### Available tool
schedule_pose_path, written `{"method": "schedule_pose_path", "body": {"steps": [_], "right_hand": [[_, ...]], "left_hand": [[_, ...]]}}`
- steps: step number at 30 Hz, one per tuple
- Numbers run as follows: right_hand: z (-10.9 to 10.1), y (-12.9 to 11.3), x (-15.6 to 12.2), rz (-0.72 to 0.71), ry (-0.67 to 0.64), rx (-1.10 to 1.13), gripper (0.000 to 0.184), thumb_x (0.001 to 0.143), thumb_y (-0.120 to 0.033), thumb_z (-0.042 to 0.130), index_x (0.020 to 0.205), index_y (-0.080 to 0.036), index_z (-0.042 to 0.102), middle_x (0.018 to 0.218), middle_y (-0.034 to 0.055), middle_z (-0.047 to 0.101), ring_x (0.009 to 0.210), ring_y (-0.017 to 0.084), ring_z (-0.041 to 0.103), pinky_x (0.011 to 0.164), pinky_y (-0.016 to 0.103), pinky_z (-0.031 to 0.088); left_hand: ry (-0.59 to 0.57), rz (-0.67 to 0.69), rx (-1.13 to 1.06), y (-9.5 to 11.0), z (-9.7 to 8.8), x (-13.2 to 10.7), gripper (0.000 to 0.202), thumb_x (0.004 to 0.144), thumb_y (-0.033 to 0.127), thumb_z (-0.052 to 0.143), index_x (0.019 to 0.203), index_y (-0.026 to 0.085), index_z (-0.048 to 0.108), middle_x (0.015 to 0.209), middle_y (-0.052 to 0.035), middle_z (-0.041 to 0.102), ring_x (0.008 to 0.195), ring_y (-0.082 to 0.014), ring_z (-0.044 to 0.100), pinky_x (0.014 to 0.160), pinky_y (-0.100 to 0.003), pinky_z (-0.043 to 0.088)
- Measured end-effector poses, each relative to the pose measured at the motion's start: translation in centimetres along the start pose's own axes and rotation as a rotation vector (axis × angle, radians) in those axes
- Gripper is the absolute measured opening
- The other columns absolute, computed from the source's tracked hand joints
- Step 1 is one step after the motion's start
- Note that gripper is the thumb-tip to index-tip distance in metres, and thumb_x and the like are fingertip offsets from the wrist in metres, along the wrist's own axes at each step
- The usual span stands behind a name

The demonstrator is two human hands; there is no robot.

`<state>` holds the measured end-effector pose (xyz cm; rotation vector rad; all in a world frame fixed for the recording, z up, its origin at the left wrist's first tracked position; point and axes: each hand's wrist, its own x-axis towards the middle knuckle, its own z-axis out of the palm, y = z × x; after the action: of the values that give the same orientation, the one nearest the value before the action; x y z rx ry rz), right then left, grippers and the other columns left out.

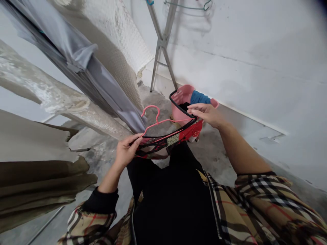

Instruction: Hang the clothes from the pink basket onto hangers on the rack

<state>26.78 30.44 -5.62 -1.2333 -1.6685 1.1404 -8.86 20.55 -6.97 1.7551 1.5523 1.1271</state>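
Note:
A pink clothes hanger (157, 121) with its hook upward spans the space between my hands. A red, black and patterned garment (173, 139) with a black edge hangs along it. My left hand (127, 148) is closed on the hanger's left end and the garment's edge, thumb against fingers. At the right end, my right hand (206, 114) has its fingers stretched out over the black edging, touching or just above it. Beyond it stands a pink basket (178, 110) on the floor, holding a blue cloth (200, 97) and something dark. A black band curves across the basket's near side; its attachment is unclear.
A metal folding rack (163, 42) stands by the white wall (250, 51), with a green hanger (189, 6) at the top. Grey cloth (84, 64) hangs along the left beside a pale, rough pole (58, 95). An olive cloth (38, 183) hangs at lower left.

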Motion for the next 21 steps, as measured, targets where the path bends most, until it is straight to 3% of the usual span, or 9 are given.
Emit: {"method": "schedule_pose_path", "body": {"steps": [7,12,14,19,21], "right_hand": [[1.8,0.0,-1.0,-0.202,0.411,-0.273,0.023,0.088,-0.040,0.055,0.098,-0.024,0.069,0.106,0.0083,0.068,0.098,0.022,0.063,0.089,0.038,0.051],[3.3,-1.0,-0.6,-0.297,0.628,-0.346,0.026,0.089,-0.040,0.056,0.109,-0.025,0.064,0.117,0.0098,0.061,0.115,0.024,0.055,0.096,0.042,0.050],[4.0,-1.9,-0.5,-0.337,0.589,-0.273,0.031,0.090,-0.043,0.055,0.113,-0.024,0.063,0.117,0.0095,0.062,0.111,0.023,0.057,0.096,0.042,0.050],[7.6,-4.9,-0.4,-0.310,0.129,0.138,0.053,0.085,-0.054,0.061,0.125,-0.019,0.055,0.114,0.0094,0.064,0.099,0.018,0.062,0.092,0.035,0.053],[9.1,-6.3,-0.3,-0.270,0.037,0.314,0.060,0.081,-0.055,0.067,0.127,-0.020,0.051,0.107,0.0063,0.064,0.092,0.014,0.062,0.085,0.031,0.054]], "left_hand": [[0.162,-0.113,-0.032,0.8,1.0,-0.5,0.029,0.082,0.042,0.067,0.100,0.021,0.076,0.101,-0.0041,0.077,0.094,-0.0201,0.072,0.089,-0.032,0.056],[0.248,-0.142,-0.156,2.8,2.7,-0.4,0.031,0.082,0.043,0.069,0.101,0.020,0.076,0.102,-0.0046,0.077,0.096,-0.0203,0.071,0.092,-0.033,0.056],[0.283,-0.128,-0.238,3.6,3.7,-0.3,0.033,0.082,0.044,0.068,0.104,0.019,0.075,0.104,-0.0053,0.076,0.097,-0.0208,0.071,0.093,-0.035,0.056],[0.252,-0.073,-0.396,5.8,8.1,-0.9,0.032,0.088,0.040,0.063,0.112,0.021,0.072,0.113,-0.0064,0.074,0.106,-0.0200,0.068,0.099,-0.035,0.052],[0.206,-0.057,-0.450,6.4,10.2,-1.4,0.032,0.090,0.038,0.062,0.115,0.021,0.070,0.115,-0.0071,0.072,0.107,-0.0196,0.067,0.100,-0.034,0.051]]}}
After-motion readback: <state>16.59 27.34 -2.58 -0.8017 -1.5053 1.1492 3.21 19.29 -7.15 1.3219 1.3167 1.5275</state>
